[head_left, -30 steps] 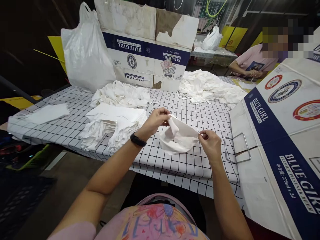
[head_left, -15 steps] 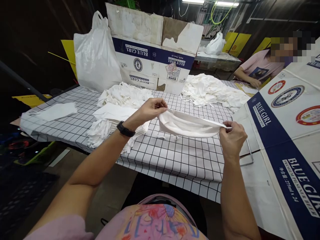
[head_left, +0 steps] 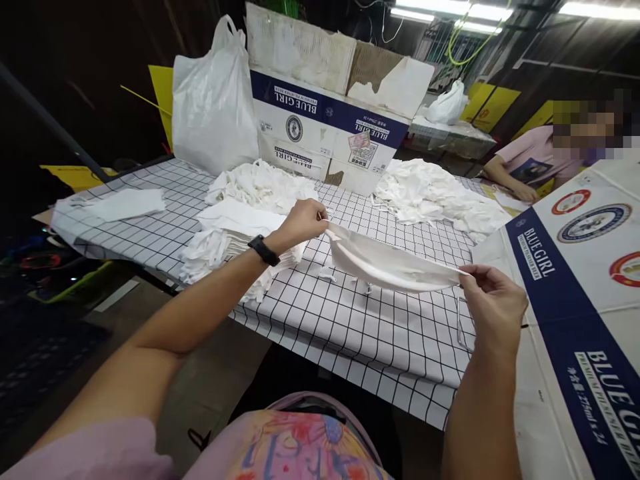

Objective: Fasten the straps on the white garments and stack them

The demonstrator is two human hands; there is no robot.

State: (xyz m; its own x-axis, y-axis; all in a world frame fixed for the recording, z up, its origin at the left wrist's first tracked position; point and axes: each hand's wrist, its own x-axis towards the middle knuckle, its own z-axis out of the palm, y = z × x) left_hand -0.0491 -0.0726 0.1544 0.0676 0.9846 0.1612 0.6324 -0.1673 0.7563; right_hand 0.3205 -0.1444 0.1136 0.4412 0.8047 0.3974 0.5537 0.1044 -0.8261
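A white fabric piece (head_left: 395, 263) hangs stretched in the air between my two hands, sagging in the middle. Its left end is pinched in my left hand (head_left: 306, 221), which has a black band at the wrist. My right hand (head_left: 493, 300) grips the other end between thumb and fingers. Just left of and below my left hand lies a neat stack of white fabric pieces (head_left: 225, 233) on the checked tablecloth (head_left: 350, 320). Behind that stack sits a loose heap of white fabric (head_left: 260, 185). A few small white scraps (head_left: 327, 272) lie under the held piece.
A cardboard panel (head_left: 325, 117) stands at the back, beside a white plastic bag (head_left: 215, 100). Another cardboard box (head_left: 565, 267) rises close on the right. A larger white fabric heap (head_left: 435, 190) lies farther back. A person (head_left: 530, 157) in pink sits at the far right.
My right hand has moved right and toward me, drawing the fabric's right end lower. My left hand keeps its pinch. The whole view has shifted slightly.
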